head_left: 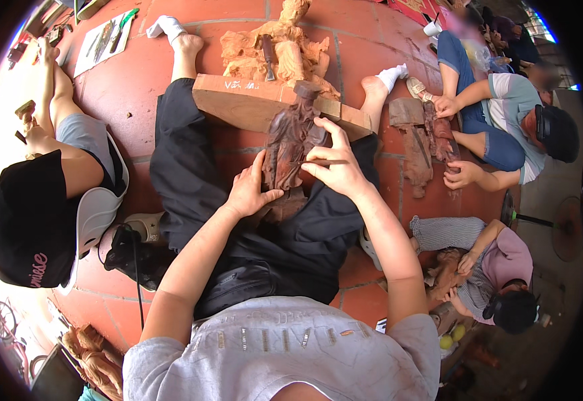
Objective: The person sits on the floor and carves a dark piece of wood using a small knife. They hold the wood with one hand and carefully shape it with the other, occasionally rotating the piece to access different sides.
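A dark reddish-brown carved wooden statue (284, 147) of a robed figure stands between my legs, its base low near my lap. My left hand (248, 188) grips it near the base, fingers along its left side and thumb across the front. At the statue's right side is my right hand (338, 164), index finger stretched up against the carving and the other fingers curled. A thin dark thing seems to lie between those curled fingers; its kind is too small to tell. Just beyond the statue lies a thick wooden block (231, 97).
A lighter carving (291, 60) stands behind the block, with a dark-handled tool (268, 57) against it. People work on both sides; one at right handles a dark carving (442, 137). Tools lie on a white sheet (104, 43) at far left. Red tiles (121, 93) cover the floor.
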Demonstrator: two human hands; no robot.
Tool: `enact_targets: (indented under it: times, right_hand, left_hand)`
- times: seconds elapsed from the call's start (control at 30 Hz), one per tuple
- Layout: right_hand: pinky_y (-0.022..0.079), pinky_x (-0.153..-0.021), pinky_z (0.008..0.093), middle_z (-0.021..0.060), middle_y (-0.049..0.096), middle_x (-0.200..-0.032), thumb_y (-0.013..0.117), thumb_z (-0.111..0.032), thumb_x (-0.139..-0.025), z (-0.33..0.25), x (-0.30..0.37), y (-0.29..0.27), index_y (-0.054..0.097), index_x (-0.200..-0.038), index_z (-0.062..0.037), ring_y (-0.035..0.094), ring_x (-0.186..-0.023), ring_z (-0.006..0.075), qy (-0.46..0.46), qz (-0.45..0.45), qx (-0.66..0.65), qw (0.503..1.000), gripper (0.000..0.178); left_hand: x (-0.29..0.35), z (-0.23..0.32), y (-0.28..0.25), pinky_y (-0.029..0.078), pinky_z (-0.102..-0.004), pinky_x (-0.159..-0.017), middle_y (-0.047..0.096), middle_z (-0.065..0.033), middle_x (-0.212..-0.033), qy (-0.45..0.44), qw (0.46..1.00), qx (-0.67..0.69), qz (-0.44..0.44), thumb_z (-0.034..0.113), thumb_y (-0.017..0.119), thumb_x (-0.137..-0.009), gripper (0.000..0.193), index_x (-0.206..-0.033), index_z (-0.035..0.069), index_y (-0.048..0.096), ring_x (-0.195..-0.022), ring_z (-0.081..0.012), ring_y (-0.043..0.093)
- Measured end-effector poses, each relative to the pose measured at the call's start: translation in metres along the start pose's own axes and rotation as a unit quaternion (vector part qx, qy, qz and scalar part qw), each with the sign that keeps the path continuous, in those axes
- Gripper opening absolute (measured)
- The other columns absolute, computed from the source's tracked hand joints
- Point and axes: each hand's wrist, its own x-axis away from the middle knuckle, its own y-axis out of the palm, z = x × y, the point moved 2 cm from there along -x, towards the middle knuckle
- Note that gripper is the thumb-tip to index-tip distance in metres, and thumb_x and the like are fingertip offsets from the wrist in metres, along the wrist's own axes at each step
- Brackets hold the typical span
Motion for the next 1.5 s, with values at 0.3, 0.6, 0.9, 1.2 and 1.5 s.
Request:
enact_targets:
  times: [0.3,0.6,0.9,1.2,1.5]
  right_hand:
    - [0.036,-0.106,0.0422,0.0157,0.045,-0.136,0.079,-0.012,-0.072,-0.003,0.001,0.003,0.067,-0.076,-0.0071,0.041,-0.130,0.0339,0.013,0.011,-0.038,0.999,0.014]
    - [0.047,-0.092,0.0360,0.0151,0.051,-0.126,0.077,-0.010,-0.074,0.009,-0.018,-0.002,0.065,-0.077,-0.0049,0.057,-0.109,0.0290,0.097,0.003,-0.130,0.987,0.014]
    - [0.049,-0.086,0.0355,0.0124,0.057,-0.119,0.075,-0.010,-0.076,0.012,-0.024,0.002,0.065,-0.079,-0.0051,0.059,-0.104,0.0269,0.109,0.019,-0.123,0.986,0.011]
    - [0.047,-0.084,0.0312,0.0116,0.055,-0.121,0.075,-0.011,-0.078,0.015,-0.018,0.011,0.067,-0.077,-0.0031,0.061,-0.093,0.0183,0.065,0.062,-0.085,0.992,0.012]
    - [0.040,-0.101,0.0418,0.0167,0.051,-0.127,0.079,-0.015,-0.072,-0.010,-0.004,0.021,0.070,-0.076,-0.0065,0.042,-0.127,0.0339,0.019,0.078,0.045,0.996,0.013]
  left_hand:
    - [-0.006,-0.015,-0.002,0.035,-0.0465,-0.105,0.051,-0.0259,-0.131,0.052,0.998,0.046,-0.004,0.047,0.078,-0.072,0.108,-0.151,0.011,0.014,-0.122,-0.0416,0.048]
    - [-0.010,-0.025,-0.006,0.034,-0.0454,-0.106,0.050,-0.0264,-0.133,0.067,0.995,0.073,-0.016,0.048,0.078,-0.072,0.109,-0.151,0.012,0.013,-0.126,-0.0410,0.046]
    - [-0.014,-0.030,-0.006,0.033,-0.0461,-0.106,0.050,-0.0263,-0.132,0.044,0.996,0.074,-0.030,0.048,0.078,-0.072,0.109,-0.151,0.013,0.013,-0.125,-0.0411,0.047]
    - [-0.008,-0.015,-0.014,0.034,-0.0451,-0.106,0.051,-0.0254,-0.132,0.037,0.997,0.056,-0.033,0.047,0.078,-0.073,0.106,-0.150,0.012,0.015,-0.125,-0.0413,0.046]
    - [-0.011,-0.020,-0.008,0.034,-0.0454,-0.106,0.050,-0.0258,-0.133,0.045,0.996,0.060,-0.038,0.048,0.078,-0.072,0.107,-0.151,0.013,0.014,-0.124,-0.0403,0.047]
